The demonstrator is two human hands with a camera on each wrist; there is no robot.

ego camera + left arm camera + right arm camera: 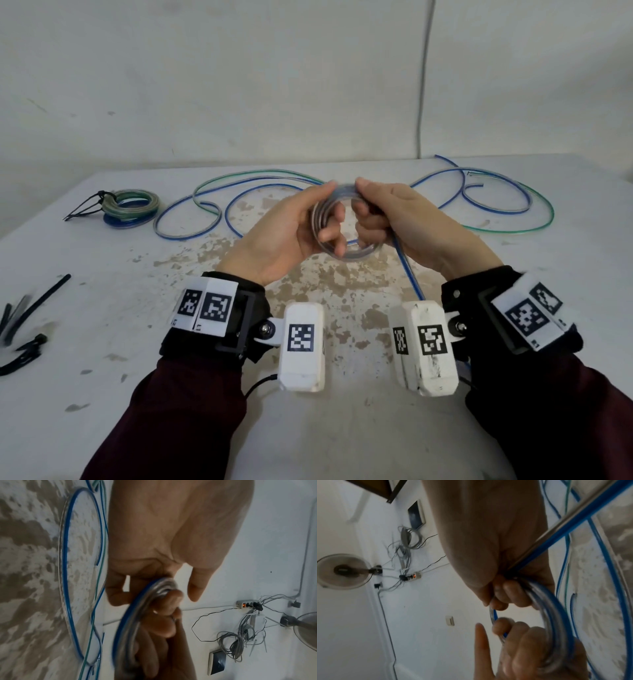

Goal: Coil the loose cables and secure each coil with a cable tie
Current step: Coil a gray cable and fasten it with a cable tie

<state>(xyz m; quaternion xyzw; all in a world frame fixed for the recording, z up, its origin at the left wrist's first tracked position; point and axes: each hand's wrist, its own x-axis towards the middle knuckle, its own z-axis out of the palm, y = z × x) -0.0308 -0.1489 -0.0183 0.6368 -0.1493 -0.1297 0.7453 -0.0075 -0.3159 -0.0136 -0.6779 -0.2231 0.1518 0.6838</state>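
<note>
A small coil of clear cable with a blue stripe [356, 255] hangs in the air above the table's middle, held between both hands. My left hand [294, 226] grips the coil's left side, fingers curled through the ring [137, 615]. My right hand [387, 216] is curled round the coil's right side [544, 601]. From under the right hand the cable's loose tail [409, 274] runs down toward my right wrist. Loose blue-striped and green-striped cables [496, 192] sprawl over the far table. Two finished coils [133, 205], stacked and bound with black ties, lie at the far left.
Several spare black cable ties [24, 325] lie near the left table edge. The white table [102, 308] has worn brown patches in its middle. A grey cord [424, 85] runs down the back wall. A wall fan and power strip appear in both wrist views.
</note>
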